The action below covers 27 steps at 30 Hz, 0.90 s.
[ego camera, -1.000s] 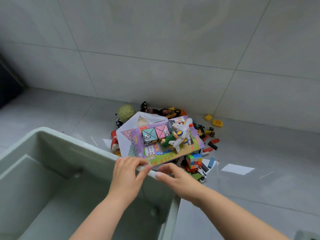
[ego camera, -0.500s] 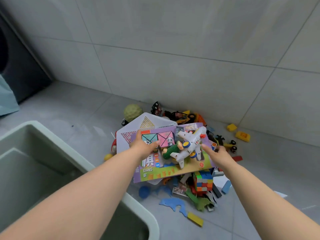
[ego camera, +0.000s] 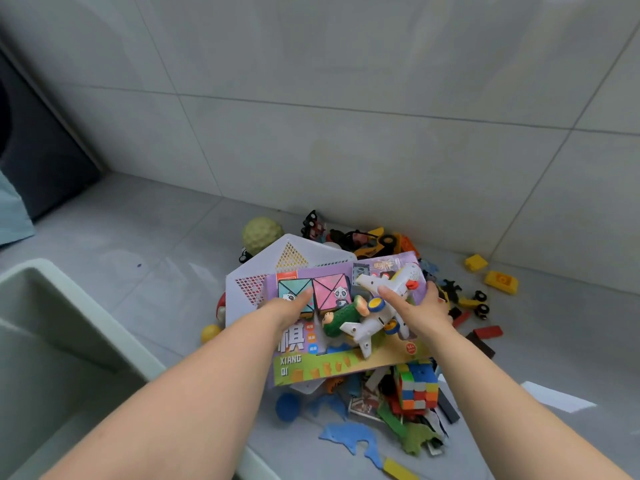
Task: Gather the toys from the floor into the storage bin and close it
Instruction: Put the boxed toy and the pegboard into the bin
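Arms outstretched; left hand (ego camera: 289, 308) grip pinches game box (ego camera: 311, 362) left edge, right hand (ego camera: 424, 308) right edge, thumb atop toy plane (ego camera: 374, 327).

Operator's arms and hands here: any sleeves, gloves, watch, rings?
All bare. Left hand and right hand: no gloves, no rings visible. Left forearm and right forearm: uncovered down to the frame edge, no sleeve, watch or band in view.

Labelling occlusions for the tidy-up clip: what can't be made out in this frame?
Head view:
Storage bin: cut off by the left and bottom edges; no lid in view.
Toys under the game box: hidden by it.
Left hand: fingers hidden beneath the box, grip unclear.
Dark toys at the wall: too small to identify.
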Motion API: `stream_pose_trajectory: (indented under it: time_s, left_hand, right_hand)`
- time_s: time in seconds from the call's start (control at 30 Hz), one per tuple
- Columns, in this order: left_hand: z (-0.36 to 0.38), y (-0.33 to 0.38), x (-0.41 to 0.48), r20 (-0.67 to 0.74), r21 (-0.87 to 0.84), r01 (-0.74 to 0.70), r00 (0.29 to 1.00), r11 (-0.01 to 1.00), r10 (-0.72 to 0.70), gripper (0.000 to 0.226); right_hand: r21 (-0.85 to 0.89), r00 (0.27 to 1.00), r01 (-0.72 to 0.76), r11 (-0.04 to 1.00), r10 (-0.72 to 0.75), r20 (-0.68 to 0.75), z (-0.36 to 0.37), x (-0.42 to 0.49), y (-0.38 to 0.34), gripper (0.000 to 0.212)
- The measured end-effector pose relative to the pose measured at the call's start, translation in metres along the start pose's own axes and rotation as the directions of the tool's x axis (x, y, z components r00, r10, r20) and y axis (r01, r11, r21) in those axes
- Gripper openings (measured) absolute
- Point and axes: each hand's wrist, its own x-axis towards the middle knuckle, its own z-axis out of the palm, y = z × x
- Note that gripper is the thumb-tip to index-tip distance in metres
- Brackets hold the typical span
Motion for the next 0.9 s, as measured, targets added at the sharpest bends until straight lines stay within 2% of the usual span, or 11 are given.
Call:
stream_pose_trajectory:
  time_s: [0.03,0.13,0.2,0.27,0.3,0.4,0.53,0.67,0.73,0.83,0.9]
  left_hand:
    - [0.001,0.002,0.000,-0.001,-0.007,-0.003,1.000,1.000,0.003,0.081]
    - [0.006,0.001,0.008,-0.059,-0.030,-0.001,0.998,1.000,-0.001,0.126]
    - [0.007,-0.003,0.020,-0.073,-0.071,0.007,0.997,0.997,-0.013,0.132]
    - [-0.006,0.004,-0.010,-0.044,-0.219,0.011,0.999,0.976,-0.021,0.147]
    - [-0.011,0.007,-0.020,-0.029,-0.312,0.005,0.999,0.950,-0.015,0.147]
    - [-0.035,0.025,-0.052,-0.002,-0.472,-0.037,0.999,0.881,0.041,0.126]
    - [-0.088,0.041,-0.090,-0.049,-0.494,-0.165,0.985,0.853,0.163,0.133]
    - [-0.188,0.015,-0.158,-0.165,-0.637,-0.310,0.949,0.705,0.268,0.119]
    - [-0.233,-0.020,-0.191,-0.200,-0.679,-0.314,0.949,0.664,0.244,0.109]
    - [-0.281,-0.096,-0.223,-0.390,-0.705,-0.376,0.914,0.602,0.114,0.075]
    - [-0.299,-0.149,-0.235,-0.466,-0.680,-0.350,0.885,0.644,-0.011,0.072]
  right_hand:
    - [-0.040,0.999,0.009,0.999,-0.011,-0.042,0.001,-0.001,-0.003,0.115]
    - [-0.052,0.990,0.073,0.996,-0.079,-0.113,-0.008,-0.007,-0.013,0.118]
    - [-0.049,0.986,0.109,0.993,-0.114,-0.125,-0.019,-0.015,-0.022,0.120]
    - [-0.062,0.980,0.138,0.988,-0.145,-0.133,-0.031,-0.023,-0.034,0.115]
    - [-0.075,0.976,0.151,0.986,-0.161,-0.146,-0.037,-0.029,-0.041,0.110]
    - [-0.133,0.960,0.197,0.971,-0.219,-0.173,-0.056,-0.050,-0.073,0.101]
    - [-0.185,0.940,0.254,0.949,-0.287,-0.183,-0.072,-0.091,-0.136,0.099]
    - [-0.176,0.907,0.390,0.904,-0.410,-0.097,-0.050,-0.165,-0.212,0.097]
    - [-0.168,0.881,0.464,0.870,-0.472,-0.012,-0.020,-0.208,-0.238,0.093]
    - [-0.185,0.850,0.526,0.830,-0.505,0.149,0.047,-0.263,-0.244,0.080]
    - [-0.189,0.834,0.544,0.818,-0.502,0.228,0.097,-0.294,-0.230,0.078]
